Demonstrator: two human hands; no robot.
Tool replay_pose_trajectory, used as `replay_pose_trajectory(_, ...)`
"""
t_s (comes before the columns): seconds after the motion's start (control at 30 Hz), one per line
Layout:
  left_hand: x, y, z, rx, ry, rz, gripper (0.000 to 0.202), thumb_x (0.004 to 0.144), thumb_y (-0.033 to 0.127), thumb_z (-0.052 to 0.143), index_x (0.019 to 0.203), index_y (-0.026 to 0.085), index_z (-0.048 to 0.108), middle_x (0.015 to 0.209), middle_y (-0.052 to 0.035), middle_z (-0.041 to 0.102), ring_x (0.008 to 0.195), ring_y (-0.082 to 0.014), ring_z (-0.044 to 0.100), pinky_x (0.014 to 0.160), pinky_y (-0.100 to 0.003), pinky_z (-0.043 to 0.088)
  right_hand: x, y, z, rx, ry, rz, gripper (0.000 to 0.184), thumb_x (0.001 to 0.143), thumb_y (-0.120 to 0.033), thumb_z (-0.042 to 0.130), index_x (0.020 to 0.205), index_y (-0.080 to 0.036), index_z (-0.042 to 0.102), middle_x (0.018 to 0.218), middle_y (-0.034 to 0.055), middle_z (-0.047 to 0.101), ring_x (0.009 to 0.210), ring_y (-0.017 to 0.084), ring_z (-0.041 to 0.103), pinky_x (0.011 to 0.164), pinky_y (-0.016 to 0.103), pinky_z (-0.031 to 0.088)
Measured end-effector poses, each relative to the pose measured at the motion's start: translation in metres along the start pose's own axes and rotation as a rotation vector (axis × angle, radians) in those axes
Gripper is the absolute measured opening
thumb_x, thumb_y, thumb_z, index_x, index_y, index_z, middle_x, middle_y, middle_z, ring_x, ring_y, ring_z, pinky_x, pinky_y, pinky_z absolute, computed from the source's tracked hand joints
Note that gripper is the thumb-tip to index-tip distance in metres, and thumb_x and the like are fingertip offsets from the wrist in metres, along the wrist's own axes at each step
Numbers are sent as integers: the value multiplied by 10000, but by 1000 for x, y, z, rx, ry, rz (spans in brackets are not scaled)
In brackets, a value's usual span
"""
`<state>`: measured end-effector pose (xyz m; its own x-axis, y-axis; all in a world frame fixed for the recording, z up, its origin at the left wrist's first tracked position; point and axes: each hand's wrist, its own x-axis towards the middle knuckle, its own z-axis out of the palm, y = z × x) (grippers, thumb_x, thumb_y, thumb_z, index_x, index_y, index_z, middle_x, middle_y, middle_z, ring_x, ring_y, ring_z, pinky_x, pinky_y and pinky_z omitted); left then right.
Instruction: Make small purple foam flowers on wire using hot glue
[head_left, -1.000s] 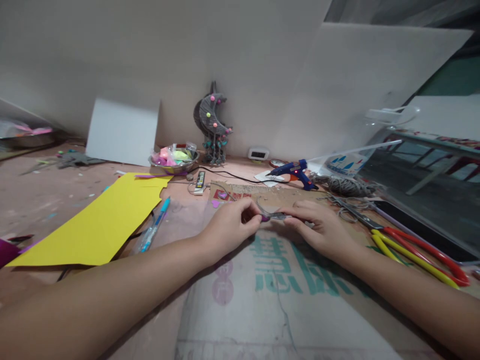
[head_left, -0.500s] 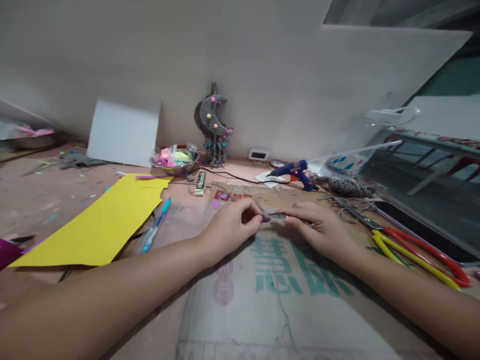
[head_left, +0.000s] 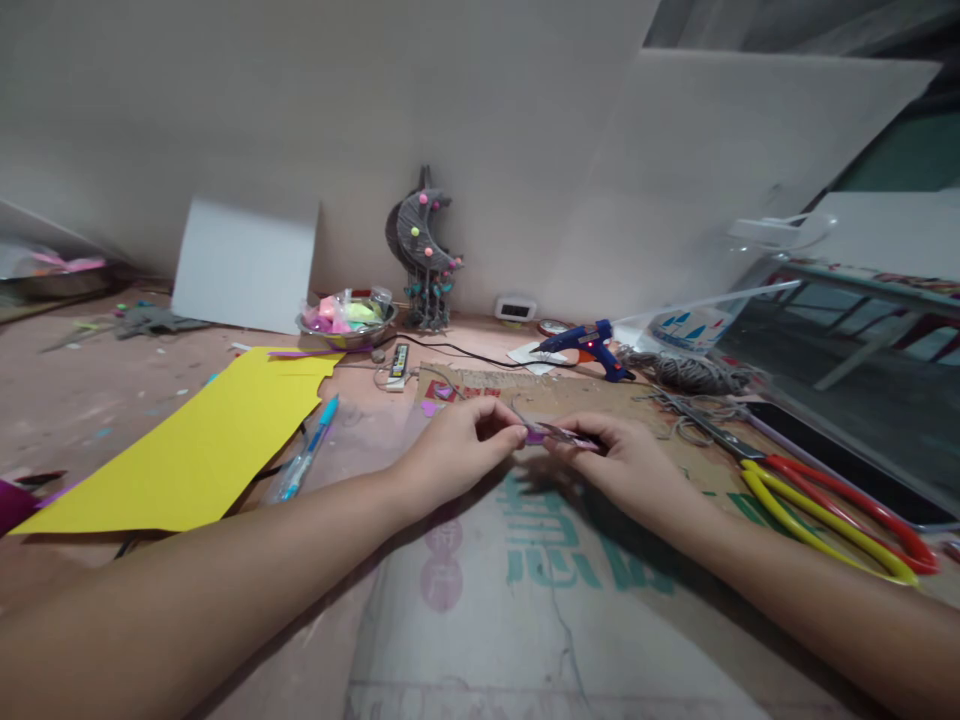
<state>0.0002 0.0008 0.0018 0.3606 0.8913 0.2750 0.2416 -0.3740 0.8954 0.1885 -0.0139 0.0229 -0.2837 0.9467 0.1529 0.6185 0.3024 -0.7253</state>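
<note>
Both of my hands meet over a flattened cardboard sheet (head_left: 540,620) with green print. My left hand (head_left: 457,450) pinches one end of a small purple and grey strip (head_left: 559,434), fingers closed on it. My right hand (head_left: 630,462) grips the other end, its fingers curled around the piece. The strip is held a little above the cardboard, and I cannot make out what it is made of.
A yellow paper sheet (head_left: 202,440) and a blue pen (head_left: 311,448) lie to the left. Behind stand a metal bowl of coloured bits (head_left: 346,318), a grey moon ornament (head_left: 424,240), and a blue glue gun (head_left: 589,345). Red and yellow scissors (head_left: 832,500), twine (head_left: 694,372) and a phone (head_left: 840,458) lie to the right.
Both hands have lifted slightly and drawn nearer to me, and the right hand has turned, so the purple strip now shows more between the fingers.
</note>
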Motion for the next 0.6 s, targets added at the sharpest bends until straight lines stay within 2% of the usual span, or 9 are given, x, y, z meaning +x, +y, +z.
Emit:
replay_pose_trajectory(0.1, 0, -1, 0, 4, -39, 16, 154, 813, 281, 536, 795, 148, 611, 778, -23, 649, 725, -128, 586, 657, -231, 447, 2, 5, 1, 47, 0, 42, 276, 800, -418, 531, 761, -166, 635, 576, -4, 569, 501, 116, 498, 451, 217, 364)
replay_pose_trajectory(0.27, -2, 1, 0, -22, -70, 30, 323, 802, 292, 570, 1098, 165, 592, 898, -49, 671, 786, -151, 602, 686, -256, 470, 2, 4, 0, 32, 3, 23, 225, 797, -365, 525, 742, -169, 620, 592, -3, 583, 520, 116, 508, 473, 213, 375)
replay_pose_trajectory(0.47, -2, 2, -1, 90, -65, 106, 193, 826, 294, 533, 849, 156, 666, 844, -47, 680, 778, -155, 600, 713, -262, 462, 0, -3, 4, -90, -15, -52, 152, 769, -259, 525, 739, -173, 648, 586, -7, 608, 508, 120, 517, 466, 213, 376)
replay_pose_trajectory(0.6, -2, 1, -1, 110, -81, 101, 200, 837, 291, 508, 818, 153, 652, 820, -42, 676, 771, -156, 600, 714, -264, 460, -1, -3, 6, -106, -4, -81, 137, 760, -250, 537, 760, -180, 655, 636, 5, 642, 553, 134, 558, 493, 219, 409)
